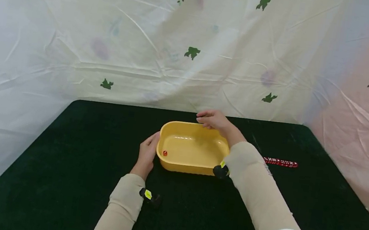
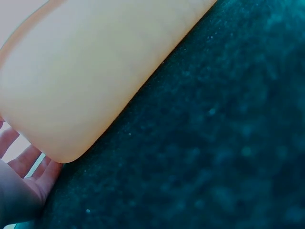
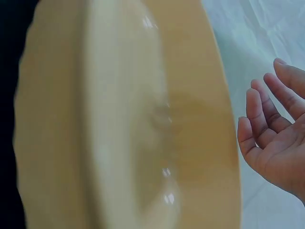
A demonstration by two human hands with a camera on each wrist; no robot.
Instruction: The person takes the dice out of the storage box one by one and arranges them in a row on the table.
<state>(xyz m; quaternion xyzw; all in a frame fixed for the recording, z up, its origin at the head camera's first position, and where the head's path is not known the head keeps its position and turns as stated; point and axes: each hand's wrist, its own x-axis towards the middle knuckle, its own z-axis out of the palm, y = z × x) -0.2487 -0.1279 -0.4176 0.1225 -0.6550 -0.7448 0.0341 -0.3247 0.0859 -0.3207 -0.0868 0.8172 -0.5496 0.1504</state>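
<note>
A yellow rectangular plastic basin (image 1: 188, 168) with rounded corners sits near the middle of the dark green table, a small red mark (image 1: 165, 153) showing inside at its left. My left hand (image 1: 147, 152) rests against the basin's left end; in the left wrist view its fingers (image 2: 27, 160) lie extended along the outer wall. Over the far rim is my right hand (image 1: 216, 121), fingers loosely bent and nothing held. The right wrist view shows that palm turned toward the basin, just beyond the rim.
To the right of the basin a narrow red strip with a white pattern (image 1: 281, 162) lies on the table (image 1: 57, 176), partly hidden by my right forearm. A pale curtain with green leaf prints (image 1: 143, 59) hangs behind the table's far edge and along both sides.
</note>
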